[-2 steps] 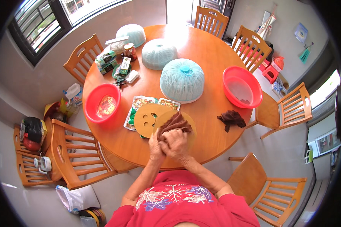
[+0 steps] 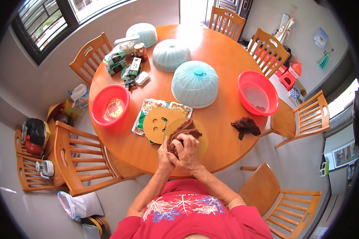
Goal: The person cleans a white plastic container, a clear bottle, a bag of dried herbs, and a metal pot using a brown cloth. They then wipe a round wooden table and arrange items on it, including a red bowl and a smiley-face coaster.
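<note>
A round tan mat (image 2: 202,140) is tilted up in front of me at the table's near edge. My left hand (image 2: 165,158) is closed on its lower left rim, with part of the grip hidden. My right hand (image 2: 187,154), fingers bent, presses a bunched brown cloth (image 2: 188,128) against the mat's face. Just left of it, a second round mat (image 2: 157,118) with cut-out holes lies over patterned, shallow trays or packets (image 2: 149,105). A dark brown cloth (image 2: 245,126) lies crumpled by the table's right edge.
On the round wooden table (image 2: 223,151) stand a red basin (image 2: 95,113) at left, another red basin (image 2: 243,89) at right, and blue mesh food covers (image 2: 195,85). Boxes, a jar (image 2: 140,51) and packets cluster at back left. Wooden chairs (image 2: 87,161) surround the table.
My right fingers have shifted slightly up on the cloth and bent more. The whole view has moved a little; the mats and basins stay in their places.
</note>
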### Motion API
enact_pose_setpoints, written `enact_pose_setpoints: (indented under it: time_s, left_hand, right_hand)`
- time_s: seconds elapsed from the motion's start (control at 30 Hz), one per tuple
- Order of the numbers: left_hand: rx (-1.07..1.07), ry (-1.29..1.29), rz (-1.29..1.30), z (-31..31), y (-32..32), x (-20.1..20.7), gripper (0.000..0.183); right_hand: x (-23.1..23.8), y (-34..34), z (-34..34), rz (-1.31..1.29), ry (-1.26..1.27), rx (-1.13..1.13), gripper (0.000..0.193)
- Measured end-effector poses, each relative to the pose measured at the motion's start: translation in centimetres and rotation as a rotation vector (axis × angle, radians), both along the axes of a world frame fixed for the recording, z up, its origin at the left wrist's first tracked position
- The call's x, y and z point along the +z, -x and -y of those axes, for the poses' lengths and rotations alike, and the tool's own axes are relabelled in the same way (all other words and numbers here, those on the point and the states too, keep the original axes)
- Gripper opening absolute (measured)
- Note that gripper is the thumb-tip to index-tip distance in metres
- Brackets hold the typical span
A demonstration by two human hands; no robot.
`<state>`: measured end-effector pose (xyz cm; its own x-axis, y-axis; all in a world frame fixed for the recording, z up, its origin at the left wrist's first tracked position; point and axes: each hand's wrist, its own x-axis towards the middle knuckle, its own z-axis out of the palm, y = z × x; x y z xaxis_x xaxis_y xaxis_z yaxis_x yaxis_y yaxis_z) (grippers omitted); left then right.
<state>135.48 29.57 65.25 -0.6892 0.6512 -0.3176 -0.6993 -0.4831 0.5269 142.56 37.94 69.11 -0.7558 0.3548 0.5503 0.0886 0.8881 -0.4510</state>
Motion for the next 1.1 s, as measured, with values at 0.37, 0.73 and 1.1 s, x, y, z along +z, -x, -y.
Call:
enact_pose_setpoints:
  time_s: [0.37, 0.73, 1.1]
  left_hand:
    - [0.113, 0.35, -0.337, -0.2, -0.6, 2.2, 0.042]
    - [0.095, 0.511, -0.253, 3.0, 1.3, 1.7, 0.053]
    - [0.224, 0.328, -0.266, 3.0, 2.0, 4.0, 0.034]
  right_hand:
    - [0.5, 5.1, -2.5, -0.111, 0.2, -0.226, 0.022]
    - [1.8, 4.6, 1.3, -0.138, 0.143, 0.268, 0.034]
    - [-0.2, 2.2, 1.9, -0.082, 0.159, -0.255, 0.044]
